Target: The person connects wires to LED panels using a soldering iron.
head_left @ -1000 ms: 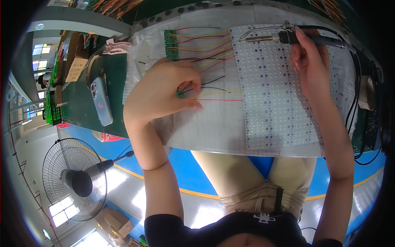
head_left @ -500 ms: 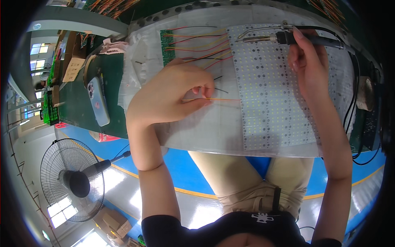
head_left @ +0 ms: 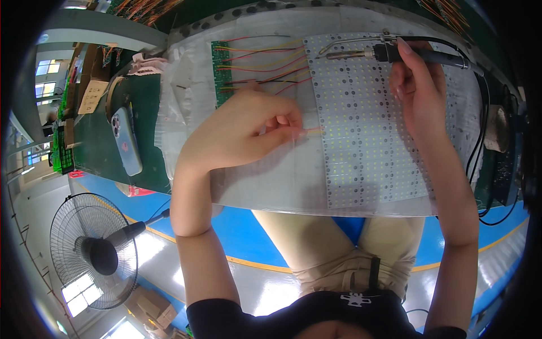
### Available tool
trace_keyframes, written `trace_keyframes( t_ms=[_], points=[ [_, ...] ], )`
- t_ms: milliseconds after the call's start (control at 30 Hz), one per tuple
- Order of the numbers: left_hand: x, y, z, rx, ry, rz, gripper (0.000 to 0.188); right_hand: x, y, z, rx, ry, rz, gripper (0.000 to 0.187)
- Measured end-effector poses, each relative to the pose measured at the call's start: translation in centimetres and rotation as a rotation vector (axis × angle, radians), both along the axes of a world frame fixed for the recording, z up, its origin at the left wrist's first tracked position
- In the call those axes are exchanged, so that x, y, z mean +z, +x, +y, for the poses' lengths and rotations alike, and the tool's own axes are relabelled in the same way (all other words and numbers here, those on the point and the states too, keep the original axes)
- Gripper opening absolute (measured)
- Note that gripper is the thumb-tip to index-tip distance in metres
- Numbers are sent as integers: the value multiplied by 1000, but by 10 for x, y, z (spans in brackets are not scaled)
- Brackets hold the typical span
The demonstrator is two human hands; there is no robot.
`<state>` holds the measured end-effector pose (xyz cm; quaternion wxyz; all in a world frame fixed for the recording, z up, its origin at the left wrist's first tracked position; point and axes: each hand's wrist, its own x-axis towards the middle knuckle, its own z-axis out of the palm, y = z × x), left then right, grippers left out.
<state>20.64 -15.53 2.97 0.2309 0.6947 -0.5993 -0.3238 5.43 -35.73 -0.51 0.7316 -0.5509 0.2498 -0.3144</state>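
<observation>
1. The thin wire (head_left: 307, 131) is pinched between the thumb and fingers of the left hand (head_left: 243, 127), with its short free end poking out rightward to the left edge of the white LED panel (head_left: 367, 152).
2. Taking that panel as the landmark: the wire's long axis runs across it, left to right, roughly level with the panel's middle rows. Whether the tip actually touches a pad or only hovers at the edge is too fine to tell.
3. The left hand lies just off the panel's left edge on the clear plastic sheet (head_left: 271, 186), closed on the wire, knuckles up.
4. The right hand (head_left: 415, 85) sits over the panel's upper right part, wrapped closed around the dark handle of the soldering iron (head_left: 389, 52).
5. The iron lies along the panel's top edge, long axis also left to right, tip pointing left toward the panel's upper left corner. So the tip is well above the wire end, near the same left side of the panel.
6. The left hand is the nearer one to the wire end; the iron's tip is apart from it.
7. Left of the panel's top, a green circuit board (head_left: 221, 70) carries red and yellow leads (head_left: 265, 62) reaching toward the panel.
8. Farther left of the panel, a phone (head_left: 127, 141) lies on the green bench mat (head_left: 147, 113).
</observation>
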Motion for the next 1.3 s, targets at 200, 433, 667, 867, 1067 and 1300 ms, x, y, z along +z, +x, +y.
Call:
trace_keyframes(
  t_ms=[200,433,667,867,1067,1300],
  points=[
    [4,3,0,-31,42,-5,6,0,-1,0,15,8,-2,22],
    [0,0,0,33,47,83,8,0,-2,0,38,17,-11,20],
    [3,-1,-2,9,29,24,11,0,-1,0,30,14,-9,21],
    [5,-1,-4,-21,11,26,10,0,-1,-1,28,21,-3,22],
    [-7,-3,-6,159,-165,-44,8,1,-1,3,-36,23,-13,23],
    [-14,-7,-11,223,-296,-347,6,3,-6,12,19,-107,-25,21]
  ],
)
